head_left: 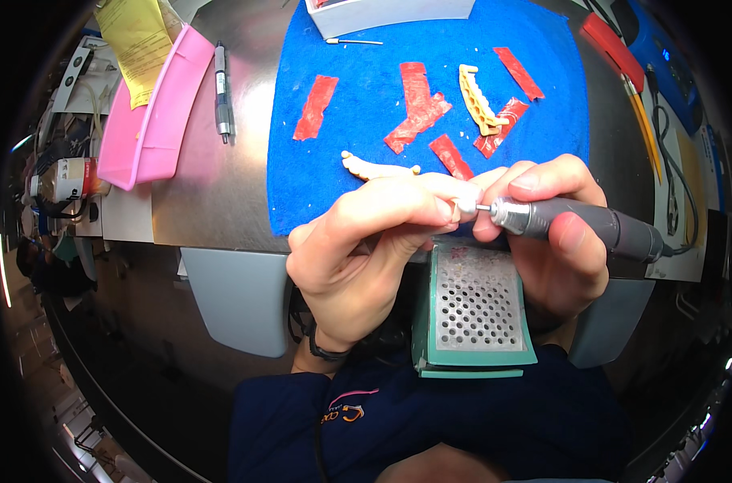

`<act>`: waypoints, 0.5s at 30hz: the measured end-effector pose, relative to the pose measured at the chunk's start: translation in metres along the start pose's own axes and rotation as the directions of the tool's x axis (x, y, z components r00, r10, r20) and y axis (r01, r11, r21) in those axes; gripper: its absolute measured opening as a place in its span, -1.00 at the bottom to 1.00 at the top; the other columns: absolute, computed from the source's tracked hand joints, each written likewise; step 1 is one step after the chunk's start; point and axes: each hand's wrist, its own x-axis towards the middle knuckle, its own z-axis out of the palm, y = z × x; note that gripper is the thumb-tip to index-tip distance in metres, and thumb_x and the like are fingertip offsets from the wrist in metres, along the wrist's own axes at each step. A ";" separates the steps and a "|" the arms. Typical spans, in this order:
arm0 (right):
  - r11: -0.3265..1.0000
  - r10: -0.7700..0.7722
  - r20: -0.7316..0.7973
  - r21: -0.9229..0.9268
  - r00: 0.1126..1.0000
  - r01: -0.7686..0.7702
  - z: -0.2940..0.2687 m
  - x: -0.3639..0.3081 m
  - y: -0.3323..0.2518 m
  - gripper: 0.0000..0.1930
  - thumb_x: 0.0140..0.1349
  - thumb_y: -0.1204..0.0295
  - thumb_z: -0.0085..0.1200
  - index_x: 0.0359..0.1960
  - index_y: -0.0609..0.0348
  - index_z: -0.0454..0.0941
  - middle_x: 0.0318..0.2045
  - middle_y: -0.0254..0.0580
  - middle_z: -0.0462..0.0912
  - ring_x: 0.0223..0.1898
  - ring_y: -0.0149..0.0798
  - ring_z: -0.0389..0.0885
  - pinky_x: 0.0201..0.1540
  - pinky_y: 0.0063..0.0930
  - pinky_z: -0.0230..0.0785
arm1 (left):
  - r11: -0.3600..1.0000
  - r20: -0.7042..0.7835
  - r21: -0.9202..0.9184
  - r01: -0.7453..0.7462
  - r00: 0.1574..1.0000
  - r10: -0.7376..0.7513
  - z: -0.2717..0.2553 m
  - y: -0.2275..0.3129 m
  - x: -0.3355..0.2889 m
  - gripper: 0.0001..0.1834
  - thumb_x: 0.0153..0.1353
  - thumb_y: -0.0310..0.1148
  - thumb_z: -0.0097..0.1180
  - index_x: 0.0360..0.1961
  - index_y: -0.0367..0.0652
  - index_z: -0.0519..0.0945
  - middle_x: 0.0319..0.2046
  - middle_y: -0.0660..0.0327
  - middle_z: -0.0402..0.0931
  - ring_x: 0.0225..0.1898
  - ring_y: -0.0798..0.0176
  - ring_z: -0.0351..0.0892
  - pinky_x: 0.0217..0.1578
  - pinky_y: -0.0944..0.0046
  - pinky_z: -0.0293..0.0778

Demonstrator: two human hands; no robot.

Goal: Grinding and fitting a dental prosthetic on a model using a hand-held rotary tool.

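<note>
Gripping the handpiece (575, 224), the right hand (577, 259) points it frame-left at the pale piece (465, 207) the left hand (366, 237) pinches.

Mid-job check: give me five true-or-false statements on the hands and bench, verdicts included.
1. The right hand holds the dark rotary handpiece. True.
2. The left hand holds a pen. False: the left hand pinches a small pale piece, mostly hidden, at the handpiece's tip.
3. The pink tray stands left of the blue cloth. True.
4. The scalloped yellow piece lies in the tray. False: it lies on the cloth, partly over a red strip.
5. The perforated metal plate is green-framed. True.
</note>
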 end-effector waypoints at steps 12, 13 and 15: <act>0.998 -0.034 -0.037 -0.060 0.999 0.031 0.004 0.001 0.003 -0.58 0.35 0.21 0.01 -0.01 0.39 0.41 -0.26 0.19 0.60 -0.11 -0.02 0.60 0.07 -0.12 0.42 | 0.994 -0.028 0.003 0.111 0.993 -0.111 0.001 0.006 0.003 -0.80 0.19 -0.68 0.23 -0.17 -0.39 0.54 -0.27 0.02 0.69 -0.22 0.25 0.72 -0.19 0.35 0.65; 0.998 -0.025 -0.028 -0.062 0.999 0.024 0.004 0.001 0.002 -0.58 0.35 0.21 0.02 -0.01 0.39 0.41 -0.26 0.19 0.60 -0.11 -0.01 0.60 0.06 -0.12 0.42 | 0.995 -0.016 0.008 0.098 0.995 -0.098 -0.001 0.004 0.003 -0.80 0.19 -0.68 0.23 -0.16 -0.39 0.54 -0.27 0.02 0.69 -0.22 0.26 0.72 -0.19 0.35 0.65; 0.999 -0.014 -0.024 -0.047 1.000 0.013 0.003 0.001 0.001 -0.58 0.34 0.21 0.03 -0.01 0.39 0.41 -0.27 0.18 0.60 -0.11 -0.01 0.60 0.07 -0.12 0.42 | 0.994 -0.010 0.019 0.104 0.995 -0.104 -0.002 0.004 0.002 -0.80 0.19 -0.68 0.23 -0.16 -0.40 0.55 -0.27 0.02 0.69 -0.23 0.27 0.72 -0.18 0.36 0.64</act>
